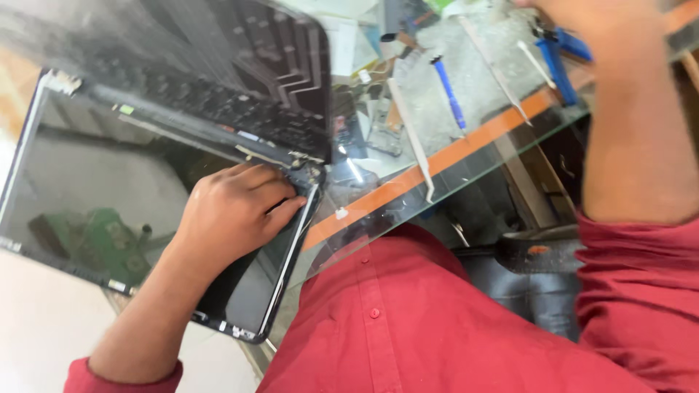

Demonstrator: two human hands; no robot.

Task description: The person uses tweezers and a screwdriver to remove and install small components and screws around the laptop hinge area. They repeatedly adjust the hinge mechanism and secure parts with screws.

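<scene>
Laptop, black, lid open with bare glossy screen panel [109, 211], lies at left, half off the glass worktop with orange edge strip [437, 156]; its hinge line runs left to right, keyboard half away from the person. Left hand [233, 211] rests curled on the panel's corner at the right hinge, fingers close together, pressing there. Right hand [582, 18] is raised over the bench tools, well apart, mostly cut off; grip unreadable. Blue-handled tool [448, 91] lies between.

A: Laptop screen [95, 189] is showing glossy, mirror-like glass; keyboard deck [240, 80] is reading as matt dark plastic.

B: Noted. Glass tabletop [480, 156] is looking clear and smooth; shirt [408, 320] is appearing as soft red woven cloth.
</scene>
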